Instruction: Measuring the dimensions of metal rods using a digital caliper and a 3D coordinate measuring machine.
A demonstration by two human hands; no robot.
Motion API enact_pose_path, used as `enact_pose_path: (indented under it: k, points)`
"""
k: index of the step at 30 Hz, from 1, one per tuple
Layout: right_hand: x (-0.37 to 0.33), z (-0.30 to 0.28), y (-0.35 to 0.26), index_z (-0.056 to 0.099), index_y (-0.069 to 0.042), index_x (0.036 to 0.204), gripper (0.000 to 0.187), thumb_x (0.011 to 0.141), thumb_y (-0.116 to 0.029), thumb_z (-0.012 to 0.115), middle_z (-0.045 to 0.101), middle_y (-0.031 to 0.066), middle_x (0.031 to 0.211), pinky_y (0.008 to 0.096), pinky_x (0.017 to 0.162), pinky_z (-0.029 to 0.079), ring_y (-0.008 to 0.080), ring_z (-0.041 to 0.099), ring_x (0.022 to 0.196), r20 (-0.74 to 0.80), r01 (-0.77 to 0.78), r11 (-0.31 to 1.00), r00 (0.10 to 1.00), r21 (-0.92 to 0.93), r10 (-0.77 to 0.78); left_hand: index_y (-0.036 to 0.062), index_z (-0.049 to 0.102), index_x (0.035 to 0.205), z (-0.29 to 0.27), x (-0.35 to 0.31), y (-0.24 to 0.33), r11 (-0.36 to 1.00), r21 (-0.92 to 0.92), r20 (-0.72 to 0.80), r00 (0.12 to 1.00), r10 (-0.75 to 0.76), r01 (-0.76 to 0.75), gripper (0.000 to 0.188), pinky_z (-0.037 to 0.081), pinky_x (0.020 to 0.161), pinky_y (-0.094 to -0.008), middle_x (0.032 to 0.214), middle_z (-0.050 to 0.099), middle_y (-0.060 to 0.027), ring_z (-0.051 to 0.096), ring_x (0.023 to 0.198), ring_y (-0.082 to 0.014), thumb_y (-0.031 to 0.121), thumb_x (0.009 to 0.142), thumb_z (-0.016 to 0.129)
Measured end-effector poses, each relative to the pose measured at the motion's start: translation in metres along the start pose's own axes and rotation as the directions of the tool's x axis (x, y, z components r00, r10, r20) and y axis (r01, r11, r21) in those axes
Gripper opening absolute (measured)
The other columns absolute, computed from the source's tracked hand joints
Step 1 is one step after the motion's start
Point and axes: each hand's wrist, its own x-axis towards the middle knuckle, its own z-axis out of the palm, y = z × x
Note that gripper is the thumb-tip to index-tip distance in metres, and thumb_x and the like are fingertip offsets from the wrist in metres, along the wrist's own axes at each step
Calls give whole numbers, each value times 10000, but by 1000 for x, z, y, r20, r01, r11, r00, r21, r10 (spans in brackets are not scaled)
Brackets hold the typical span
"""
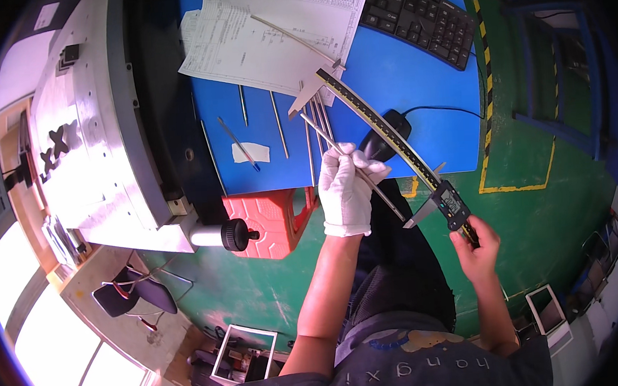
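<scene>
My left hand [345, 198], in a white glove, pinches a thin metal rod [319, 130] that slants across above the blue table's front edge. A digital caliper [452, 204] is in my bare right hand [479, 250], gripped at the end past its display. The jaws are spread wide along the beam. One end of the rod is close to the fixed jaw [306, 96], the other close to the sliding jaw [421, 209]; I cannot tell whether either end touches. More rods [279, 124] lie on the table, several of them bunched just beyond my left hand.
Printed drawing sheets [233, 45] bear another rod [296, 39]. A black keyboard [415, 18] and mouse [386, 136] occupy the right side. A pen [238, 143] crosses a white slip [258, 153]. Metal machinery [97, 135] stands left; a red plastic stool [263, 227] is below the table edge.
</scene>
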Motion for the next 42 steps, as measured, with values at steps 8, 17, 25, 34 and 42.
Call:
enact_pose_path:
  k: [8,17,25,34,42]
  points:
    - [-2,0,3,531,24,902,289,665,-67,668,530,27,686,190,421,315,52,398,503,-6,-1,1000,1000,-15,1,60,437,940,-6,3,-2,999,-34,19,1000,0,1,102,496,691,-406,763,471,-56,547,699,-215,115,861,404]
    - [-1,0,3,535,22,890,281,662,-72,671,526,21,667,189,414,309,50,394,494,11,-34,999,999,-27,35,61,445,937,-7,3,-3,998,-63,36,999,9,-6,102,491,707,-421,760,474,-57,549,708,-220,120,862,410]
    - [-1,0,5,538,14,890,282,662,-84,673,523,20,660,195,411,307,53,388,488,-1,-31,999,1000,-37,31,59,446,944,-8,7,-1,994,-101,65,997,42,-35,108,484,726,-431,757,473,-57,550,710,-228,121,865,403]
    - [1,1,3,538,16,900,289,666,-88,671,527,23,670,193,415,312,54,394,495,7,-44,999,999,-12,45,62,458,941,-4,2,-10,993,-115,47,999,-6,12,107,479,734,-442,754,475,-56,549,719,-232,121,864,414]
    - [2,0,2,537,17,900,285,665,-76,668,527,21,675,188,418,313,49,397,502,17,-54,998,998,-10,54,58,458,946,-3,5,-7,991,-132,57,998,17,-9,111,474,740,-451,754,480,-60,552,717,-238,114,864,409]
